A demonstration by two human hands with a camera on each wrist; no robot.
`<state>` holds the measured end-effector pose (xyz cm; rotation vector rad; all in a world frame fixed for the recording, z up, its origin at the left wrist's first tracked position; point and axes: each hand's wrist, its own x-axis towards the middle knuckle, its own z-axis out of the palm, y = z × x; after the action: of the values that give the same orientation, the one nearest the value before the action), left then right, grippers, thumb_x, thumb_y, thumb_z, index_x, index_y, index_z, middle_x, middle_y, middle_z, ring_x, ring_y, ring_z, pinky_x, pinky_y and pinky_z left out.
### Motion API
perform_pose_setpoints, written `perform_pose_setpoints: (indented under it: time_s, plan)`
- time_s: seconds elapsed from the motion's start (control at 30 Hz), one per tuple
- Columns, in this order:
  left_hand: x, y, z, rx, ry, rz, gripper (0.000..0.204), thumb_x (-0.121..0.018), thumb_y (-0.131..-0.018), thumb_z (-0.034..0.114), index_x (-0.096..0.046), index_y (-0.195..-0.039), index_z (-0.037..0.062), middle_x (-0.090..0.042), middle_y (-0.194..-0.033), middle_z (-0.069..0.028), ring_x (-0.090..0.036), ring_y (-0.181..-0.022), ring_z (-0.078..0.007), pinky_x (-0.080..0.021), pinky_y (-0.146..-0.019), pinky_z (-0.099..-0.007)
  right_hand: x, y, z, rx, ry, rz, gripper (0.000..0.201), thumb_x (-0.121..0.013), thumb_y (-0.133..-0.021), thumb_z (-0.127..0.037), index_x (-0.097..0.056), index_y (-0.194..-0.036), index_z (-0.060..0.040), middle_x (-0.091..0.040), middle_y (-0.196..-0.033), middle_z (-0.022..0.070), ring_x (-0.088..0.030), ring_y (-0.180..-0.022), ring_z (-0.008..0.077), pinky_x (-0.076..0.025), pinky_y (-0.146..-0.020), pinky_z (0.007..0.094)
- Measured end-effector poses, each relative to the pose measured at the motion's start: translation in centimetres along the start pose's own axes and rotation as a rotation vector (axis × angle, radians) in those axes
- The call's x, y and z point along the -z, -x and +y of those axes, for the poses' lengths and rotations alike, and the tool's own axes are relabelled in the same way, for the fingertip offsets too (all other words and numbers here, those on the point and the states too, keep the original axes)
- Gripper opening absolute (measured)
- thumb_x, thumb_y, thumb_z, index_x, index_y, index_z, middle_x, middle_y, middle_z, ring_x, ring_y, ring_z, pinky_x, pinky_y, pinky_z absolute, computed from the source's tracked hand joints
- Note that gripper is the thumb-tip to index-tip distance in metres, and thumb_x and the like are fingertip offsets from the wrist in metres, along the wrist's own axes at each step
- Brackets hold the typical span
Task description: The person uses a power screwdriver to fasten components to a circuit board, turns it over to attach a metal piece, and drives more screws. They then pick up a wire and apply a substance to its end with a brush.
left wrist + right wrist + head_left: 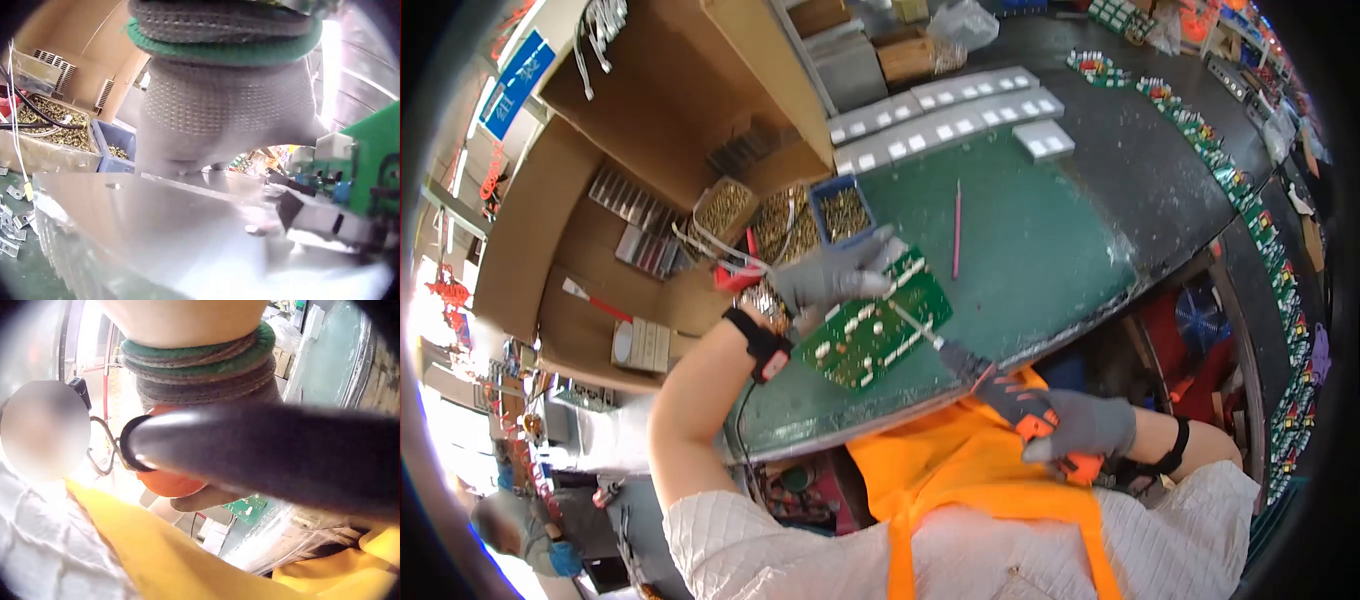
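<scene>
My left hand [835, 278], in a grey knit glove, grips the upper edge of a green circuit board [880, 350] over the bench. In the left wrist view, the gloved fingers lie against a smooth metal plate [144, 219] beside the board's component side. An orange-and-black electric screwdriver [1000, 390] is gripped by its handle in my gloved right hand [1090, 428]. Its long bit [915, 322] slants up and left, the tip over the board near the left fingertips. In the right wrist view, the screwdriver's dark cord end [250, 450] covers much of the right hand.
Screws fill a blue bin [843, 212] and cardboard boxes [725, 207] left of the board. A pink pen-like stick [957, 230] lies on the green mat [1040, 240]. Grey blocks with white squares [950, 120] stand in rows behind. Small metal clips [12, 219] lie near the plate.
</scene>
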<state>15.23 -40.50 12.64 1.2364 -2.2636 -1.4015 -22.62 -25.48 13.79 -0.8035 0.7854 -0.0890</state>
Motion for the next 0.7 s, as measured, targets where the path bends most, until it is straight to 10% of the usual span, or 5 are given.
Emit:
perform_pose_setpoints:
  time_s: [0.17,0.7]
  plan:
    - [0.3,0.2,1.2,0.037,-0.172,-0.009,0.121,-0.058,-0.071,0.077,-0.016,-0.150,-0.0043,-0.019,-0.155,-0.0270,-0.017,-0.146,-0.0344,-0.015,-0.118,-0.0392,-2.2,1.5,-3.0,-0.212,-0.031,-0.073,0.040,-0.076,-0.082,-0.023,-0.043,-0.101,-0.0095,-0.056,-0.065,0.0051,-0.059,-0.054,0.0144,-0.050,-0.050,0.0294]
    - [0.2,0.0,0.2,0.011,-0.002,-0.036,0.109,-0.063,-0.079,0.059,-0.010,-0.152,-0.0026,-0.016,-0.157,-0.0250,-0.015,-0.147,-0.0303,-0.013,-0.119,-0.0372,-3.8,0.7,-1.6,-0.101,-0.101,-0.043,0.034,-0.072,-0.084,-0.026,-0.047,-0.098,-0.0083,-0.056,-0.066,0.0061,-0.058,-0.052,0.0150,-0.051,-0.048,0.0293]
